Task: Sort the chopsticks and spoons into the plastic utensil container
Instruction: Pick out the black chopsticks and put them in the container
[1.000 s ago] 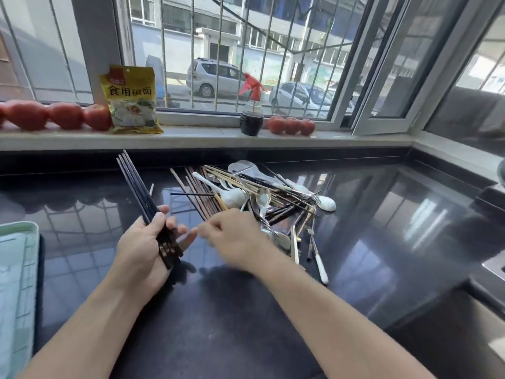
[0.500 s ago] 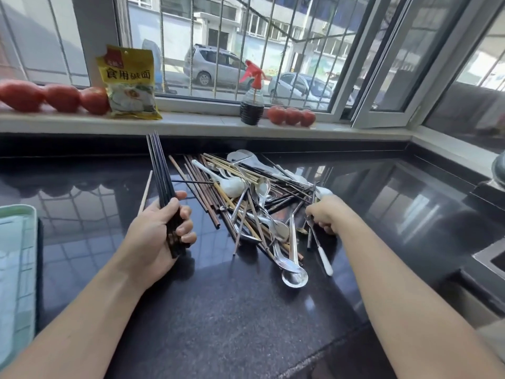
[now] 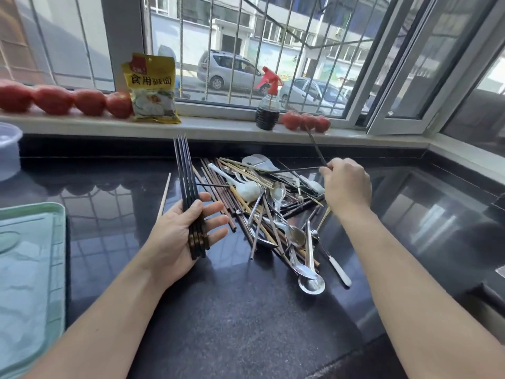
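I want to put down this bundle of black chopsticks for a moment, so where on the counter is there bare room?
Bare dark counter lies near you, between your forearms, below the utensil pile. A narrower strip runs between the green tray and the left hand, though one pale chopstick lies there. Right of the right hand is bare too. The middle is crowded.

The green tray (image 3: 32,269) and clear container (image 3: 9,149) are cropped by the left edge; lower utensils in the pile (image 3: 273,212) are hidden.

Left hand (image 3: 180,236) palm-up, thumb curled; right hand (image 3: 345,184) pinching.
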Available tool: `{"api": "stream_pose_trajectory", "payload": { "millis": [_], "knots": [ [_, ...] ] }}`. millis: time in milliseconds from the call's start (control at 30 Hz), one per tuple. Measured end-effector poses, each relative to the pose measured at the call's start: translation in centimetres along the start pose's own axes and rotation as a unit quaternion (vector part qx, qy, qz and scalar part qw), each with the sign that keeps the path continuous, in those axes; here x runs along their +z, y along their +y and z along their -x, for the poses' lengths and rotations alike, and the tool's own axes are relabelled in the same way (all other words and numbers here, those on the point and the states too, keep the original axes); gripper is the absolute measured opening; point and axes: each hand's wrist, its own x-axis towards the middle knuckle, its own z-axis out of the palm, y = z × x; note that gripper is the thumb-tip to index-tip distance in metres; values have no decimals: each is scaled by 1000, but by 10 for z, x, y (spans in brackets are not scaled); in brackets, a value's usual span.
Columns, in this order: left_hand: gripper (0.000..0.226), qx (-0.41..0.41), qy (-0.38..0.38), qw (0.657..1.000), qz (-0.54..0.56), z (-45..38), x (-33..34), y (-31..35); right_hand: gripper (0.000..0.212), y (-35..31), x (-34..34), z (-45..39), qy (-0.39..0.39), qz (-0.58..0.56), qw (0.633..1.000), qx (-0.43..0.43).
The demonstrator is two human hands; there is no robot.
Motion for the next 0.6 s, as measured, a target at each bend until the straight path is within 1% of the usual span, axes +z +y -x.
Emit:
{"api": "stream_pose_trajectory", "payload": {
  "millis": [33, 100, 133, 167, 233, 267, 300, 367, 400, 467, 533, 567, 600],
  "knots": [
    [23, -1, 0, 1000, 8, -1, -1, 0, 27, -11, -8, 1, 8, 13, 999, -30],
    [24, -3, -4, 1000, 27, -1, -2, -1, 26, -34, -19, 5, -1, -26, 999, -48],
    [24, -5, -8, 999, 33, -1, -1, -1, 24, -47, -24, 7, -32, -64, 996, -47],
    [24, -7, -12, 999, 34, -1, 0, -2, 22, -61, -26, 11, -83, -114, 989, -42],
    [24, -10, -18, 999, 32, 0, 2, -2, 20, -90, -25, 24, -202, -208, 956, -39],
    [23, -10, -21, 999, 30, 1, 3, -2, 21, -104, -20, 34, -241, -231, 941, -49],
    [24, -10, -26, 999, 29, 2, 4, -2, 22, -118, -14, 44, -263, -241, 932, -66],
    [24, -10, -34, 999, 22, 4, 6, -1, 24, -139, -1, 62, -278, -241, 926, -86],
    [25, -8, -30, 999, 15, 5, 6, 0, 24, -145, 4, 67, -274, -239, 928, -82],
    [26, -3, -17, 1000, 6, 7, 4, 1, 26, -152, 11, 71, -265, -254, 929, -46],
    [26, -5, -23, 1000, 5, 7, 4, 1, 27, -157, 13, 74, -273, -315, 909, -4],
    [27, -8, -30, 1000, 1, 7, 4, 1, 26, -160, 13, 78, -279, -333, 901, 4],
    [28, -12, -37, 999, -9, 8, 5, 0, 25, -163, 12, 83, -281, -325, 903, -4]
  ]
}}
